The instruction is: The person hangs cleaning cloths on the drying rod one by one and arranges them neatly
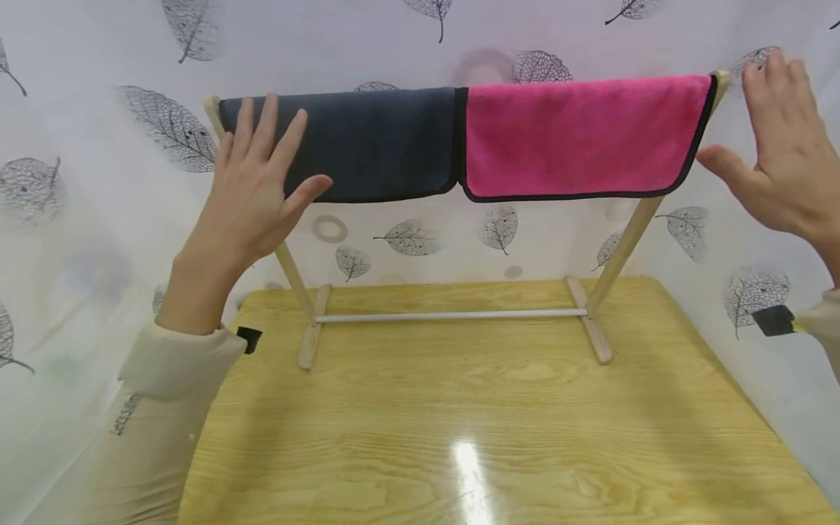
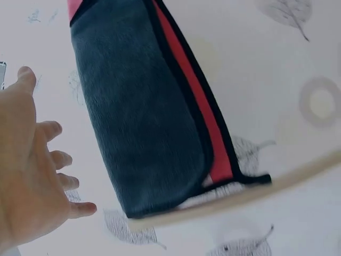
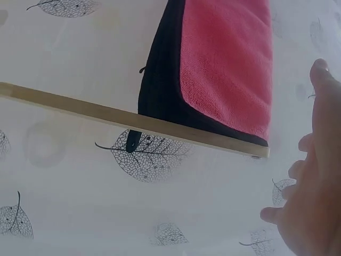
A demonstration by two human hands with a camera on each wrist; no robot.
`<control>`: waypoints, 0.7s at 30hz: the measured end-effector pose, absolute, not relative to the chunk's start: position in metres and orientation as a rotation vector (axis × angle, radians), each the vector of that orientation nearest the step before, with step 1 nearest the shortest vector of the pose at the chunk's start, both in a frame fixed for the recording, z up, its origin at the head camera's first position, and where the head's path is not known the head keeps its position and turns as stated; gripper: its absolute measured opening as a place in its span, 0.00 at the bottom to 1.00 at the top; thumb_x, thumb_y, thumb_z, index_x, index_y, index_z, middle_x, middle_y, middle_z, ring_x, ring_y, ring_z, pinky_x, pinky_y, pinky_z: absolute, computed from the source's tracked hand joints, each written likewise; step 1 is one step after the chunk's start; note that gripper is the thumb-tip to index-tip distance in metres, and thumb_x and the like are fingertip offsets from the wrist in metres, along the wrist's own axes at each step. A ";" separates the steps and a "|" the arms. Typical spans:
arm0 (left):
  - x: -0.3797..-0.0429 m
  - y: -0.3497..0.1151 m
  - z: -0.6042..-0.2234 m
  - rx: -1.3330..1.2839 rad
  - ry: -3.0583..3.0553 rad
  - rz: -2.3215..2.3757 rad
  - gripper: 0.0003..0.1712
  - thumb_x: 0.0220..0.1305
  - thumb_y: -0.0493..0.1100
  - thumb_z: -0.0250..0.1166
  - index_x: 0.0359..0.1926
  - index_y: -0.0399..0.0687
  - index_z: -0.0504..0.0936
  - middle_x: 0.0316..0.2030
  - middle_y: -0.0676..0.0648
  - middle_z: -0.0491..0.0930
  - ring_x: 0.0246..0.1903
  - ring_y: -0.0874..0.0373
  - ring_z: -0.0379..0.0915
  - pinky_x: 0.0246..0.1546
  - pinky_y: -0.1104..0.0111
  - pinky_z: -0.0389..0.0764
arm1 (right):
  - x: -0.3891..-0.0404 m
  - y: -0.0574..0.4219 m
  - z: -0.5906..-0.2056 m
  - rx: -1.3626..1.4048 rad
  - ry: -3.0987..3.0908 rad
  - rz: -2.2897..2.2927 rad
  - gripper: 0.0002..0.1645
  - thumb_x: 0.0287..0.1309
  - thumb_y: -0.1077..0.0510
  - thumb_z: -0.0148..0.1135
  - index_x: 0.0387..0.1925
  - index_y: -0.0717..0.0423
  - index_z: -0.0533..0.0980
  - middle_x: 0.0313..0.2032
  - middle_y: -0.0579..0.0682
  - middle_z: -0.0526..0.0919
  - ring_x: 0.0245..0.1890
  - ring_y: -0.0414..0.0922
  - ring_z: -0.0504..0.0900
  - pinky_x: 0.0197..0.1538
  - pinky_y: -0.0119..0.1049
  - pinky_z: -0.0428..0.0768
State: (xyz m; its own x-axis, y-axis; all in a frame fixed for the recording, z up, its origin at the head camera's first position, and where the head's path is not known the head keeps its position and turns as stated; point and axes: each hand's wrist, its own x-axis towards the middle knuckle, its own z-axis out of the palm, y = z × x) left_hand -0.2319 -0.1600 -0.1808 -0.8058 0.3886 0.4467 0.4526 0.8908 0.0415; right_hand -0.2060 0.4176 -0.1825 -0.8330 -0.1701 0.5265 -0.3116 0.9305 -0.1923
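A dark blue-grey cloth (image 1: 387,146) and a pink cloth (image 1: 577,138), both edged in black, hang side by side over the top of a wooden rack (image 1: 626,244). My left hand (image 1: 252,182) is raised with fingers spread, in front of the dark cloth's left end in the head view. In the left wrist view a gap shows between that hand and the dark cloth (image 2: 138,106). My right hand (image 1: 781,146) is raised beyond the rack's right end, fingers straight, apart from the pink cloth (image 3: 229,64) in the right wrist view. Neither hand holds anything.
The rack's feet (image 1: 593,339) stand on a wood-grain table (image 1: 394,430), joined by a white crossbar (image 1: 453,316). White sheeting with leaf prints (image 1: 85,240) surrounds the table at the back and sides.
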 end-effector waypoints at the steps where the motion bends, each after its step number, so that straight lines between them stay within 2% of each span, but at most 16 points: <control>1: -0.230 -0.164 -0.183 -0.608 -2.630 -0.189 0.52 0.73 0.78 0.37 0.84 0.56 0.39 0.82 0.48 0.25 0.79 0.49 0.14 0.75 0.44 0.28 | -0.205 0.418 -0.184 0.355 -2.562 0.351 0.65 0.66 0.18 0.38 0.82 0.61 0.37 0.81 0.59 0.30 0.80 0.56 0.26 0.77 0.54 0.27; 7: -0.219 -0.185 -0.197 -0.579 -2.659 -0.133 0.54 0.71 0.80 0.36 0.84 0.53 0.38 0.81 0.46 0.25 0.79 0.47 0.14 0.74 0.41 0.27 | -0.198 0.422 -0.199 0.407 -2.546 0.270 0.66 0.65 0.17 0.37 0.81 0.63 0.42 0.81 0.59 0.32 0.80 0.59 0.28 0.77 0.59 0.30; 14: -0.208 -0.204 -0.217 -0.544 -2.681 -0.126 0.51 0.75 0.75 0.40 0.84 0.51 0.38 0.81 0.44 0.25 0.79 0.47 0.14 0.73 0.38 0.28 | -0.188 0.423 -0.216 0.443 -2.599 0.174 0.65 0.68 0.18 0.34 0.81 0.65 0.40 0.81 0.62 0.31 0.80 0.62 0.26 0.76 0.62 0.30; 21: -0.203 -0.218 -0.238 -0.518 -2.723 -0.114 0.50 0.77 0.73 0.43 0.84 0.50 0.39 0.81 0.44 0.24 0.79 0.44 0.14 0.73 0.36 0.29 | -0.180 0.429 -0.243 0.489 -2.608 0.171 0.60 0.72 0.24 0.41 0.81 0.65 0.41 0.80 0.64 0.31 0.79 0.64 0.28 0.74 0.68 0.32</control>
